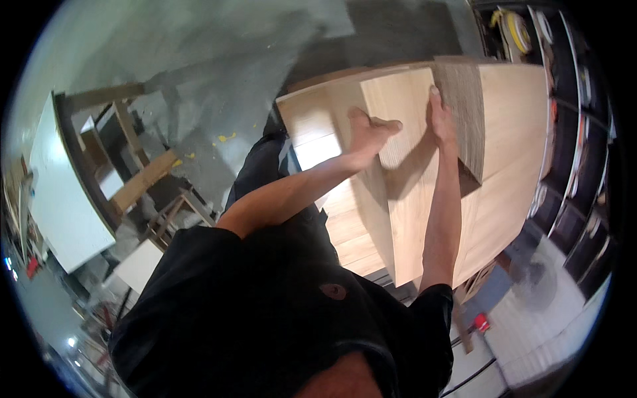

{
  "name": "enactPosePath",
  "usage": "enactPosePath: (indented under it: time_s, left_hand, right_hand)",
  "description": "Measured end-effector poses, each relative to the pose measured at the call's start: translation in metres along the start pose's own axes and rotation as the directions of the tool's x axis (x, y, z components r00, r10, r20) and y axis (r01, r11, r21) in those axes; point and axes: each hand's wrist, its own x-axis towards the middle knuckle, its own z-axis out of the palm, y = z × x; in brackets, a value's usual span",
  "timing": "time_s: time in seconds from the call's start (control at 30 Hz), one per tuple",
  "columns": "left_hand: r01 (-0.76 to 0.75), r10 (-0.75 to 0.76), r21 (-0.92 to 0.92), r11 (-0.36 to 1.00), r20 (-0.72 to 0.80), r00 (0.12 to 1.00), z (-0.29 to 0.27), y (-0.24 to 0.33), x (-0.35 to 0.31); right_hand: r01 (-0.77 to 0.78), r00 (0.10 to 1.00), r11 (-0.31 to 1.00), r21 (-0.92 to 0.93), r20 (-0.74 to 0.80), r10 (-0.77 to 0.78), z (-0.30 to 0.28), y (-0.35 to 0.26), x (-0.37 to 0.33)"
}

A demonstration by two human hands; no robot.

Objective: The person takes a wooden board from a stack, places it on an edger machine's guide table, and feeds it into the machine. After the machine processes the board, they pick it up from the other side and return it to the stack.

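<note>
A long light-wood panel piece (405,199) rests on the worktable, its left face in shade and its grain running lengthwise. My left hand (373,136) grips its left upper edge, thumb laid over the top and fingers partly hidden down the side. My right hand (442,123) is against the piece's right side near the far end, thumb up along the edge, the other fingers mostly hidden. Directly right of that hand lies a dark grey-brown wood board (464,99). My right forearm casts a shadow on the light wood.
Light boards (507,146) cover the right of the worktable, and a brightly lit board (315,132) lies to the left. Dark shelves (570,132) with rolls and slats stand at right. A white panel (66,192) and a wooden frame (142,179) stand at left.
</note>
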Motion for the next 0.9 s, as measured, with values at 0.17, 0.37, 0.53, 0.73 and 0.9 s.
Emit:
enactPosePath:
  time_s: [0.17, 0.37, 0.53, 0.73, 0.9]
  left_hand:
    - [-0.007, 0.026, -0.102, 0.995, 0.182, 0.983, -0.045, 0.017, 0.023]
    - [0.171, -0.197, 0.108, 0.979, 0.315, 0.928, -0.155, 0.070, 0.069]
    - [0.306, -0.552, 0.656, 0.690, 0.203, 0.809, -0.276, 0.076, 0.099]
    - [0.018, -0.669, 0.910, 0.414, 0.290, 0.684, -0.259, 0.035, 0.093]
    - [-0.128, -0.835, 0.924, 0.362, 0.382, 0.396, -0.214, -0.132, -0.015]
  right_hand:
    - [0.338, 0.771, 0.904, -0.260, -0.474, -0.425, 0.058, -0.027, -0.008]
    - [0.357, 0.815, 0.908, 0.220, -0.549, -0.188, 0.123, -0.133, -0.134]
    - [-0.015, 0.966, 0.879, 0.476, -0.222, 0.136, 0.241, -0.119, -0.253]
    - [-0.461, 0.729, 0.631, 0.624, -0.139, 0.670, 0.360, -0.031, -0.412]
    - [-0.535, 0.374, 0.340, 0.773, -0.144, 0.916, 0.395, 0.069, -0.566]
